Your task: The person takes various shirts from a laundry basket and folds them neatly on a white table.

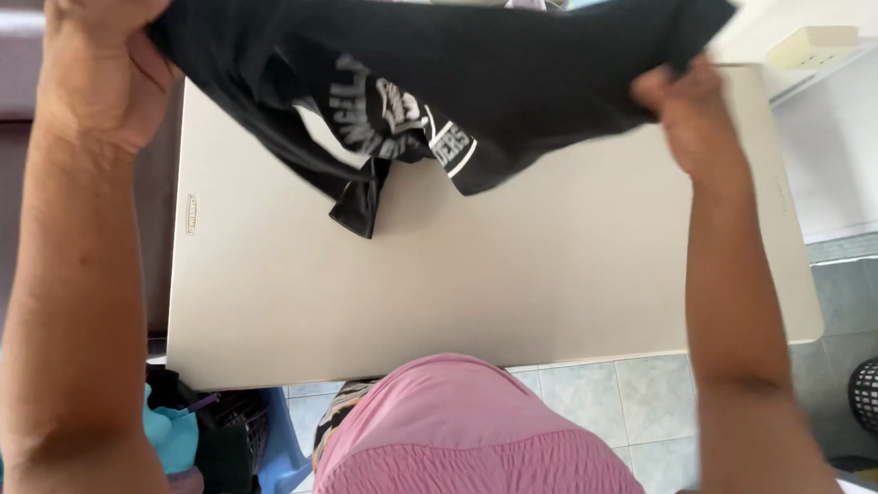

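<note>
Both your hands, left hand (99, 54) and right hand (682, 104), clench the black shirt (488, 69); its hanging fold may bunch on the counter (558, 273) near the far edge.

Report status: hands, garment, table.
Left hand and right hand each grip an end of the black printed garment, stretched above the beige table. Middle sags, one corner near the tabletop. Nothing else visible on the table.

We hold a black printed cotton shirt (488, 79) above the beige rectangular table (518, 271), left hand (99, 54) at its left end, right hand (691, 115) at its right. A blue plastic laundry basket (273, 449) sits near-left, under the table's near edge.
</note>
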